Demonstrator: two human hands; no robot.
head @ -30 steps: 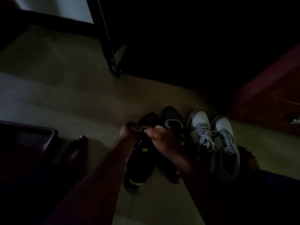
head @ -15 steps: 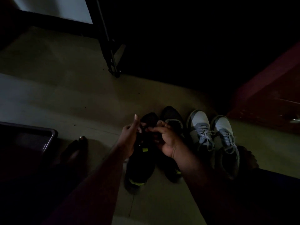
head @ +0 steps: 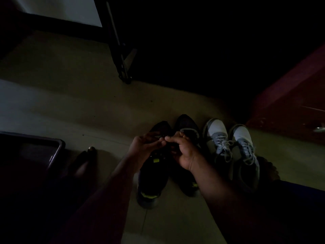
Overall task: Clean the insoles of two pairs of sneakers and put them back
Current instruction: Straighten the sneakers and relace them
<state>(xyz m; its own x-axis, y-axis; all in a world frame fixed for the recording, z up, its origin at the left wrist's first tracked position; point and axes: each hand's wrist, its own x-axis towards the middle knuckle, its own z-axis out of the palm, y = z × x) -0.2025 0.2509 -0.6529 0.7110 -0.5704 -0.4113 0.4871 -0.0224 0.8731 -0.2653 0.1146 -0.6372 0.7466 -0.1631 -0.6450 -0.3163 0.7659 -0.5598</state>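
Note:
Two pairs of sneakers stand side by side on the dim floor. The left black sneaker (head: 151, 175) has neon-yellow marks, and its partner, the right black sneaker (head: 187, 127), is beside it. Further right is the grey-and-white pair (head: 230, 147), laced. My left hand (head: 144, 148) and my right hand (head: 184, 154) meet fingertip to fingertip above the lace area of the left black sneaker. Both pinch its dark lace (head: 162, 137), which is hard to make out in the gloom. No insole is visible.
A dark tray (head: 54, 152) lies at the left with my bare foot (head: 84, 164) next to it. A black metal stand leg (head: 123, 67) rises at the back. A red piece of furniture (head: 290, 103) lines the right side. My other foot (head: 269, 169) is behind the grey pair.
One second ago both hands were bunched tight on the lace. The left hand then lifted its fingers open, and now they have come back down to meet the right hand's fingertips.

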